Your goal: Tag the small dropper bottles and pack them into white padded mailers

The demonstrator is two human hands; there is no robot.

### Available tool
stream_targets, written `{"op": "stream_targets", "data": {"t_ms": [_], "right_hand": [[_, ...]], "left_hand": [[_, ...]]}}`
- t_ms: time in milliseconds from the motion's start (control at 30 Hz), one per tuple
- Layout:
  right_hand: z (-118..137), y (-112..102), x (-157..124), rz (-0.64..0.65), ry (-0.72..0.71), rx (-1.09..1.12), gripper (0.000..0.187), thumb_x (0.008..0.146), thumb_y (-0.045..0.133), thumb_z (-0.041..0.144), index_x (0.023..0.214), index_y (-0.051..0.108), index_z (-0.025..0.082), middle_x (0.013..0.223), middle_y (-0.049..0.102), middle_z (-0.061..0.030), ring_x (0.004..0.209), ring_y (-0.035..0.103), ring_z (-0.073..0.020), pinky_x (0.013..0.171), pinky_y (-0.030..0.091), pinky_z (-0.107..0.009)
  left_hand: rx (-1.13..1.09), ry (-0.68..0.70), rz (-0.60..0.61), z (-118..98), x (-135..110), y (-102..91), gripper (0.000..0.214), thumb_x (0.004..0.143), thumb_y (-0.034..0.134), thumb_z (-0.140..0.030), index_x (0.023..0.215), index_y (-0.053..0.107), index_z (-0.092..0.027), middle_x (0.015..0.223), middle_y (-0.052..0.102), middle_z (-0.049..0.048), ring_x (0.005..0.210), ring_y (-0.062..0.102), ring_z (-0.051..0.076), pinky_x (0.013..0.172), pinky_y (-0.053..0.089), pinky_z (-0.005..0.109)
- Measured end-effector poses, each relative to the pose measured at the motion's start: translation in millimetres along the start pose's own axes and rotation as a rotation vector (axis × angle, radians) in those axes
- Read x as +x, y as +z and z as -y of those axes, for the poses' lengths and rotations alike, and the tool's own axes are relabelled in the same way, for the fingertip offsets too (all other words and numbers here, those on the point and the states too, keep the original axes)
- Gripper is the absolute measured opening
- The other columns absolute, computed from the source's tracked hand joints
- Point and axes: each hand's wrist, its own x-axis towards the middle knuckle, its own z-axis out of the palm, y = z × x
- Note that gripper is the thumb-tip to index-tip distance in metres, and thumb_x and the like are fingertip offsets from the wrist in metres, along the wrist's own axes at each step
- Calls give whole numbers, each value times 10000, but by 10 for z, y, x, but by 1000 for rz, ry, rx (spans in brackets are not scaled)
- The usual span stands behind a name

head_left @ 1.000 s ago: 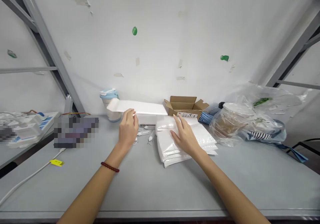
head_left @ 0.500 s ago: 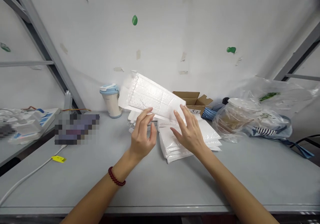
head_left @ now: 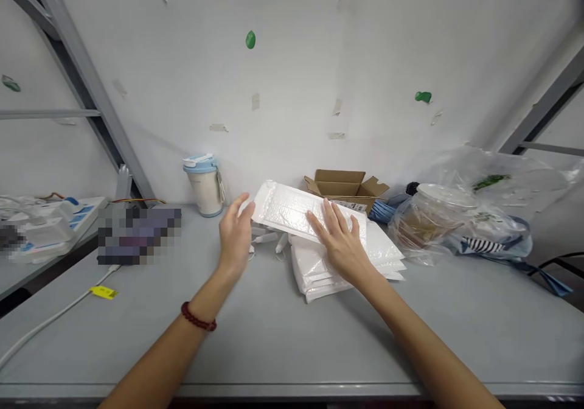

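A white bubble mailer [head_left: 292, 209] lies slanted on top of a stack of similar white mailers [head_left: 314, 275]. My right hand [head_left: 344, 244] rests on its right part with the fingers spread, palm down. Just off the mailer's left end, my left hand [head_left: 235, 238] is raised with nothing in it, its thumb and fingers apart. Several small white tube-like items [head_left: 267, 237] with thin loops lie on the table beneath the mailer's left side, partly hidden by it.
Behind the stack stands an open cardboard box [head_left: 340, 185]. A cup with a blue lid [head_left: 205, 187] is at the back left, near a pixelated dark object [head_left: 141, 235] and a white cable [head_left: 59, 314]. A plastic-wrapped container [head_left: 433, 220] sits on the right of the grey table [head_left: 274, 348].
The mailer has come down and right onto the stack. My left hand has moved left, away from it, while my right hand has flattened onto it.
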Motion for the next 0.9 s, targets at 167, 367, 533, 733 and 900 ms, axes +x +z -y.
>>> {"op": "stream_targets", "data": {"t_ms": [167, 367, 533, 733, 900], "right_hand": [[-5, -59, 7, 46, -16, 80, 838, 728, 358, -22, 1478, 113, 261, 1551, 92, -120, 1417, 93, -305, 982, 276, -633], [-16, -142, 5, 58, -58, 199, 870, 697, 481, 169, 1477, 97, 159, 1543, 73, -174, 1410, 53, -340, 991, 200, -665], [15, -155, -13, 28, -101, 221, 941, 598, 475, 124, 1470, 124, 163, 1506, 176, -196, 1398, 93, -340, 1004, 147, -652], [40, -135, -17, 30, -53, 250, 894, 637, 497, 142, 1463, 157, 176, 1387, 321, -207, 1340, 221, -338, 1001, 174, -621], [38, -128, -3, -33, -12, 235, 843, 673, 531, 174, 1448, 200, 170, 1312, 359, -204, 1269, 296, -337, 999, 200, -586]], "left_hand": [[-136, -337, 264, -16, 201, -151, 374, 638, 729, -278, 968, 675, -112, 881, 712, 87, 817, 658, 193, 713, 535, 291], [-53, -392, 650, 46, -17, -1, 315, 619, 760, -305, 864, 696, -116, 849, 727, 87, 750, 660, 195, 718, 522, 326], [45, -321, 734, 11, -211, 139, 270, 666, 734, -336, 851, 679, -147, 819, 717, 56, 740, 646, 187, 674, 514, 305], [145, -209, 759, 11, -222, 142, 259, 725, 663, -403, 691, 624, -149, 623, 615, -3, 557, 546, 119, 533, 451, 242], [204, -166, 709, -16, -224, 147, 264, 745, 622, -396, 659, 585, -149, 552, 536, -37, 479, 468, 89, 477, 394, 224]]}}
